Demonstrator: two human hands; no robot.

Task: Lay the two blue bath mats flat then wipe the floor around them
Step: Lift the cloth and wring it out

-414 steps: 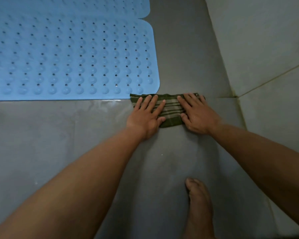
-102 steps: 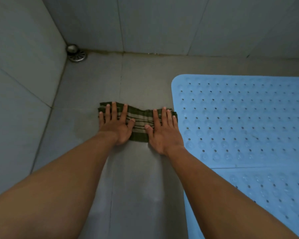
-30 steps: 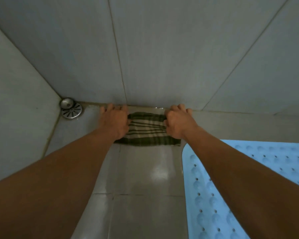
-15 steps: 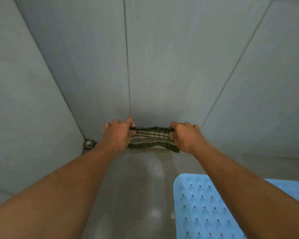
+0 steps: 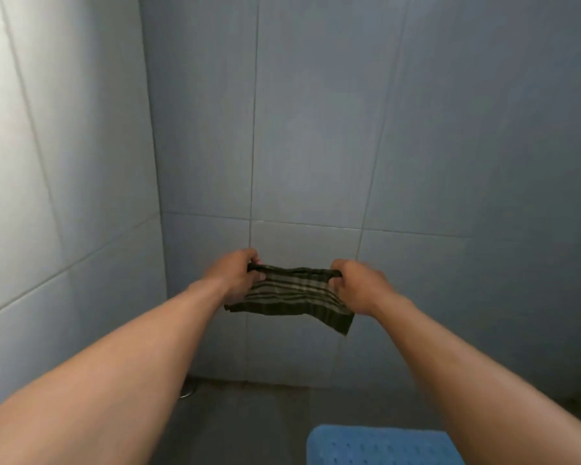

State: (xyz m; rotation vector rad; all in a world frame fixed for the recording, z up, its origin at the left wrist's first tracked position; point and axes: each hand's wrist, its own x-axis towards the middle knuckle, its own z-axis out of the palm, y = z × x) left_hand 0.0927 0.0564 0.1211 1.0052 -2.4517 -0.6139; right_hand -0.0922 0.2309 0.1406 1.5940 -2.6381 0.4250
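While left hand (image 5: 234, 276) and right hand (image 5: 361, 287) grip the striped cloth (image 5: 294, 294) aloft, a blue mat (image 5: 376, 446) lies below.

Left hand (image 5: 233, 278) and right hand (image 5: 361, 288) are bare, forearms (image 5: 131, 364) bare too

A tiled bathroom, seen from where I stand: large grey-blue wall tiles (image 5: 316, 129) meet in a corner ahead of me, a metal floor drain (image 5: 187, 392) sits at the foot of that corner on the grey floor (image 5: 249, 424), and a perforated blue bath mat (image 5: 376, 446) lies below me.
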